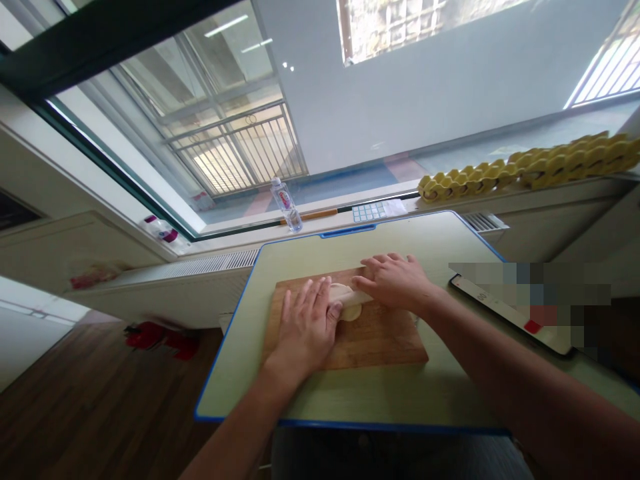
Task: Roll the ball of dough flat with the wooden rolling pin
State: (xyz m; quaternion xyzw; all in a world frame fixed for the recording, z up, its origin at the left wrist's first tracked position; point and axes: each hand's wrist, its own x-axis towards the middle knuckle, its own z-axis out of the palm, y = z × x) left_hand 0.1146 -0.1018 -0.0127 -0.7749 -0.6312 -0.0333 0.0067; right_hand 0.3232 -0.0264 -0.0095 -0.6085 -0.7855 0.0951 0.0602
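A pale rolling pin (351, 297) lies across a piece of flattened dough (351, 313) on a wooden board (380, 343). My left hand (309, 323) rests on the pin's left part, fingers stretched forward and the thumb beside the dough. On the pin's right part lies my right hand (393, 280), palm down with its fingers extended. Both hands press from above and do not wrap round the pin. Its ends are hidden under them. Dough shows on the near and far sides of the pin.
The board is on a pale green table (240, 373) with a blue edge. A phone (505, 310) lies at the right. Behind, on the windowsill, are a clear bottle (287, 205), a blue-and-white card (369, 212) and yellow egg-tray-like material (530, 167).
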